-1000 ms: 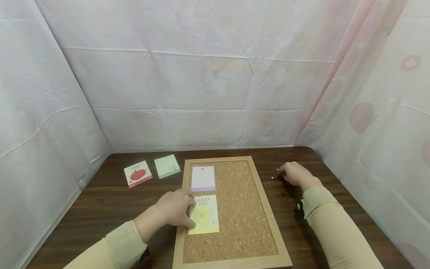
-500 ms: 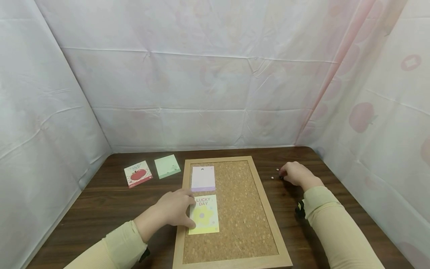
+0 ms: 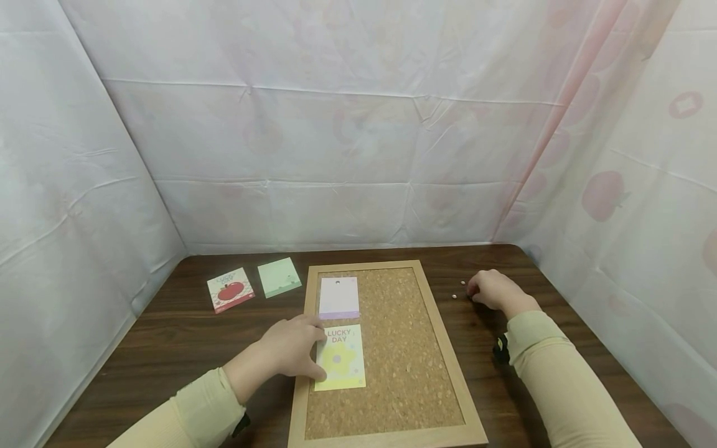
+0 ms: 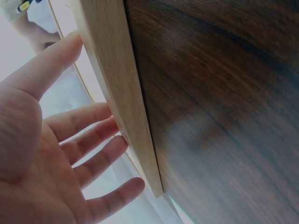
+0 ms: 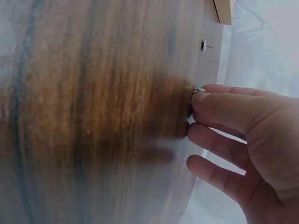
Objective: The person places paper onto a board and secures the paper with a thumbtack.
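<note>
My left hand rests at the left side of the corkboard, fingers spread, its fingertips touching a yellow "LUCKY DAY" note on the cork. Above that note lies a white and purple note with a thumbtack near its top. Right of the board, my right hand is low at the tabletop. In the right wrist view its thumb and forefinger pinch a small metal thumbtack, mostly hidden by the fingers. A loose thumbtack lies point-up beyond it.
Two small tacks, one nearer and one farther, lie between the board and my right hand. A red apple note and a green note lie on the dark wooden table. Pale curtains enclose the table.
My right hand has shifted very slightly to the right, away from the two loose tacks, its fingertips staying close to the table. The left hand, the notes and the board have kept their places.
</note>
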Available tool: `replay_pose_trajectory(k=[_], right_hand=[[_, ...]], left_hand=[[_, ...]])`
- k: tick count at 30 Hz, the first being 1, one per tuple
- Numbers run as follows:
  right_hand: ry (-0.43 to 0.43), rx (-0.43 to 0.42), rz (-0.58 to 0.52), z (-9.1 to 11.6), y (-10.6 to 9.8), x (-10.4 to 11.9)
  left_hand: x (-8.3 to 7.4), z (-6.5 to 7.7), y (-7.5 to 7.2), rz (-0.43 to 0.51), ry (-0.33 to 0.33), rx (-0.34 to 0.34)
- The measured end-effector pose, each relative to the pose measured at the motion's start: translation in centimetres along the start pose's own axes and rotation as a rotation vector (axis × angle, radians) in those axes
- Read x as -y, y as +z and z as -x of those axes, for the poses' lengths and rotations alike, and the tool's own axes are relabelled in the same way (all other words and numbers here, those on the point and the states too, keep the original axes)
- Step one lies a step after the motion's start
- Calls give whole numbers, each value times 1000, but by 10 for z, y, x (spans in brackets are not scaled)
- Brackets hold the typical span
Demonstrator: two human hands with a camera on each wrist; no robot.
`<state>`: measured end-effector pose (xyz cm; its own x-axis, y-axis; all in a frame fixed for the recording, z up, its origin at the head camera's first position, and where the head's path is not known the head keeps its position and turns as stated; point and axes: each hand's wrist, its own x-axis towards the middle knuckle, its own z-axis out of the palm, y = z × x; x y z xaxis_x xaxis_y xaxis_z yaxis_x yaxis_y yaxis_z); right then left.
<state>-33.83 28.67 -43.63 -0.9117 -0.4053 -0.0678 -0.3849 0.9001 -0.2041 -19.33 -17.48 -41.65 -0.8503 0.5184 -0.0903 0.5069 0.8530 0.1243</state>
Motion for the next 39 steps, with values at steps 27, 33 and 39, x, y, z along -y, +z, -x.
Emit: replay_pose_trajectory(k=[27, 33, 39], right_hand=[[-10, -29, -15, 3, 3, -3], [-19, -59, -59, 5, 4, -3], [-30, -112, -130, 4, 5, -2]], left_hand=[[-1, 0, -1, 17, -9, -1], [-1, 0, -1, 17, -9, 0], [-1, 0, 0, 18, -10, 1]])
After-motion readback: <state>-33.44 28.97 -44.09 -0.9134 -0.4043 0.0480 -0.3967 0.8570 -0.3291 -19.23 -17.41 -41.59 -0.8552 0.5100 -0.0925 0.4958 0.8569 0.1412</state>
